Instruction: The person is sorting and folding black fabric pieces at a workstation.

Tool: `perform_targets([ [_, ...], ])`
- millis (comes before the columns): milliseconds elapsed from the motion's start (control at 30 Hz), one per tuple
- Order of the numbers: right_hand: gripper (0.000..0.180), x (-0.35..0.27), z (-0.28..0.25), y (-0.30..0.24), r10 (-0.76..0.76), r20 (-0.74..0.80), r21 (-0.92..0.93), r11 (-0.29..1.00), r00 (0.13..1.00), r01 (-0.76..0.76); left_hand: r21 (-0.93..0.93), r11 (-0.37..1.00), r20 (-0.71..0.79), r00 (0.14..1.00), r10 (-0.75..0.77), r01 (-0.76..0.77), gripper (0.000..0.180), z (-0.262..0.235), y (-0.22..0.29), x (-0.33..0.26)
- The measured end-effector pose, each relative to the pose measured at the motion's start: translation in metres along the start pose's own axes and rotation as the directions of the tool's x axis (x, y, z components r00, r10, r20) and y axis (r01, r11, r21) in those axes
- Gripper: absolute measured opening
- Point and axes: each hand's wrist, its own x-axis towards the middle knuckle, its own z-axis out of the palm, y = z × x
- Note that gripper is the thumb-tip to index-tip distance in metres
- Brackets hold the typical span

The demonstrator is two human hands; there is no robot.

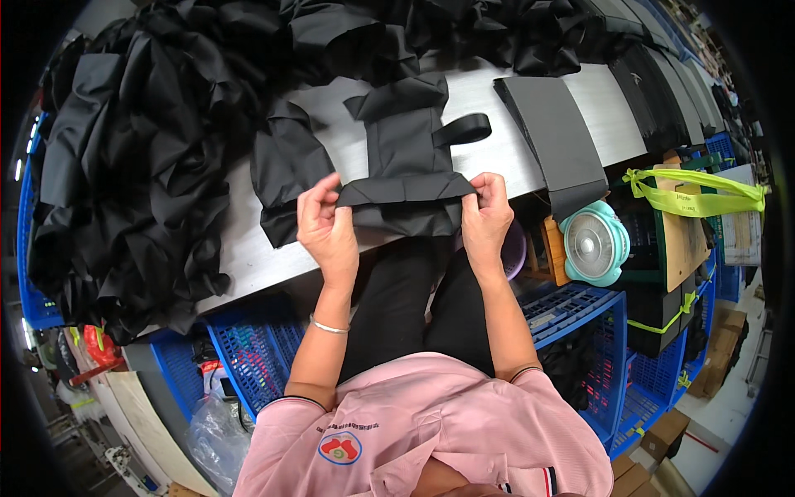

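A black fabric bag piece (406,149) with a side strap loop (464,129) lies at the front of the white table (331,128). Its near edge is folded into a band, stretched between my hands. At the left end of that band, my left hand (325,222) pinches the fabric between thumb and fingers. The right end is pinched the same way by my right hand (487,214). Just left of it lies another black fabric piece (290,166), partly crumpled.
Black fabric (141,157) is heaped at the left and along the back. Grey-and-black flat panels (555,124) lie at the right. A turquoise fan (595,244), a yellow-green strap (696,195) and blue crates (580,319) are at the right; another blue crate (252,352) stands below left.
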Motion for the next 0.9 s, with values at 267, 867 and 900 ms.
perform_targets([
  [267, 0.040, -0.023, -0.023, -0.022, 0.306, 0.446, 0.402, 0.771, 0.841, -0.493, -0.057, 0.945, 0.257, 0.920, -0.297, 0.321, 0.050, 0.007, 0.018, -0.026],
  [867, 0.039, -0.063, -0.013, -0.022, 0.088, 0.175, 0.114, 0.987, 0.981, -0.109, 0.418, 0.897, 0.151, 0.984, 0.092, -0.148, 0.054, 0.003, 0.028, -0.006],
  [900, 0.041, -0.069, -0.009, -0.019, 0.078, 0.200, 0.106, 0.989, 0.977, -0.100, 0.343, 0.938, 0.121, 0.993, 0.014, -0.055, 0.054, 0.002, 0.026, -0.010],
])
